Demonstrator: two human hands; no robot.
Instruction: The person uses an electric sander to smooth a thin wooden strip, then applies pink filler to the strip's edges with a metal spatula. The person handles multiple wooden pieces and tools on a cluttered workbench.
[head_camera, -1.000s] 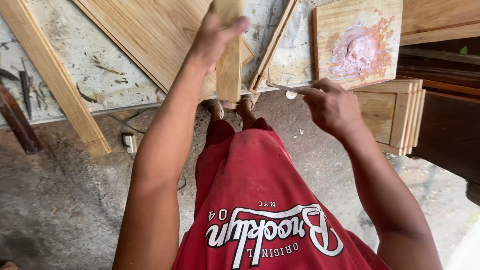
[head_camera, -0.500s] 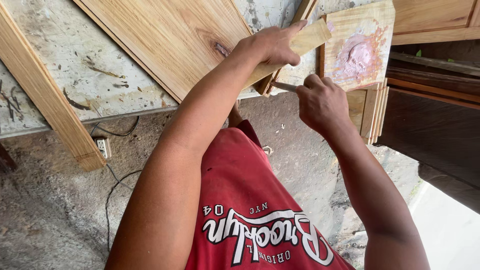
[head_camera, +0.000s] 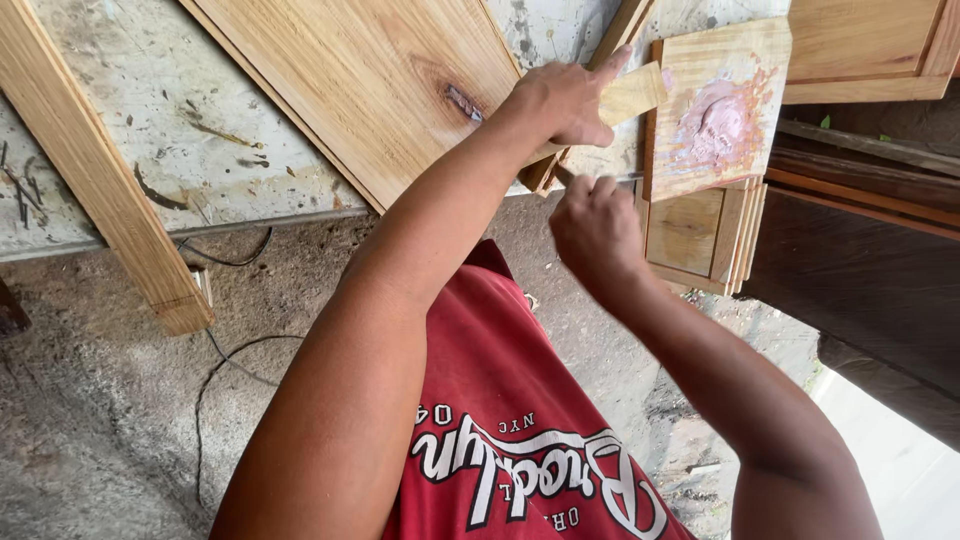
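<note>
1. Red printed shirt (head_camera: 520, 420): nearest the camera, bottom centre, between the two forearms.
2. Right hand (head_camera: 595, 230): arm runs up from lower right; fist closed, knuckles toward the camera, around a thin metal tool (head_camera: 625, 179) whose tip pokes out toward the right.
3. Left hand (head_camera: 560, 100): arm stretched diagonally from lower left; fingers wrapped around a short pale wood block (head_camera: 625, 98), index finger extended along its upper edge.
4. Small wooden board (head_camera: 720, 110): just right of the block, smeared with pink paste.
5. Stacked panel doors (head_camera: 700, 235): below the board.
6. Large wood panel (head_camera: 370, 80): lying on a stained worktable (head_camera: 120, 150).
</note>
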